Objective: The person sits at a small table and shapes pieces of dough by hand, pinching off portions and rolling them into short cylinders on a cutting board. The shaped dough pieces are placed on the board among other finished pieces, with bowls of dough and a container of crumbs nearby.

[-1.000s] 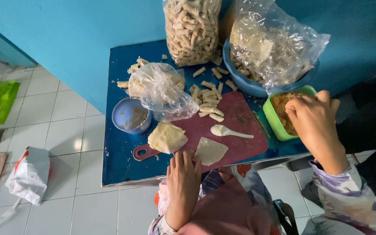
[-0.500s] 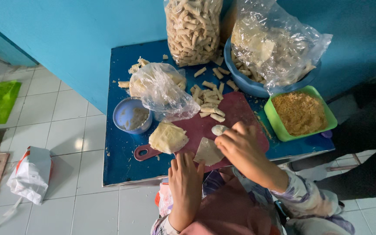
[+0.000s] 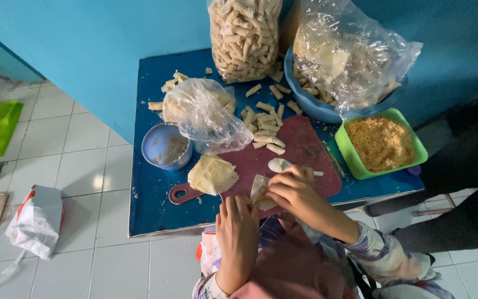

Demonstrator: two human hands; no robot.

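Wrapper sheet (image 3: 259, 188), thin and pale, lies at the near edge of the dark red cutting board (image 3: 300, 147), low in the middle of the frame, and both hands are on it: the right hand (image 3: 293, 188) curls over its right side with the fingers pinched on the sheet, while the left hand (image 3: 237, 221) lies flat with its fingertips at its lower edge. This looks like the folding step, and the fold seems to call for the loose edge to be tucked tight. A white spoon (image 3: 283, 164) rests just above the right hand, a stack of wrappers (image 3: 212, 174) lies to the left, and finished rolls (image 3: 265, 127) are scattered further up the board. At right sits a green tub of crumbly filling (image 3: 380, 143); at left a small blue bowl (image 3: 166, 147). A crumpled clear bag (image 3: 203, 113) lies left of centre, a tall clear bag of rolls (image 3: 244, 36) stands top centre, and another clear bag (image 3: 349, 52) fills a blue basin at upper right. A white and red bag (image 3: 35, 221) lies on the floor tiles, lower left.
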